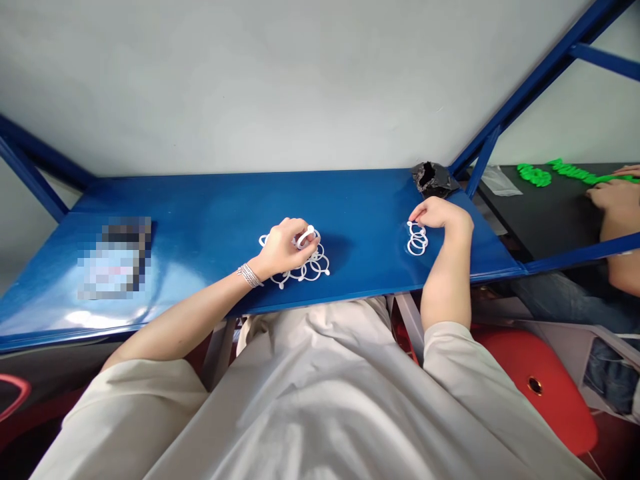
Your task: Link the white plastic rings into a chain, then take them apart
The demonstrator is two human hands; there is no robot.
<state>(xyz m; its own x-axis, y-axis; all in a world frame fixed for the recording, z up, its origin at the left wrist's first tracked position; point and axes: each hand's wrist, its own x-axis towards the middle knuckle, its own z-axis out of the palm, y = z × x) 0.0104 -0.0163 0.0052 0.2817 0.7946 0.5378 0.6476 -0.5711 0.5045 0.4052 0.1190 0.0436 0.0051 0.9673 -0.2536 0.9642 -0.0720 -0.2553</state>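
My left hand is closed on a white ring with a small knob. It is over a pile of similar white rings, which its palm and fingers partly cover. To the right, my right hand bends down at the wrist, with its thumb and fingertips pinched together at the upper edge of a smaller group of overlapping white rings. All the rings rest on a blue tabletop.
A crumpled black plastic bag stands at the back right. A blurred-out object lies on the left. Beyond the blue frame, another person's hands hold green ruffled fabric at a black table. A red stool is below right.
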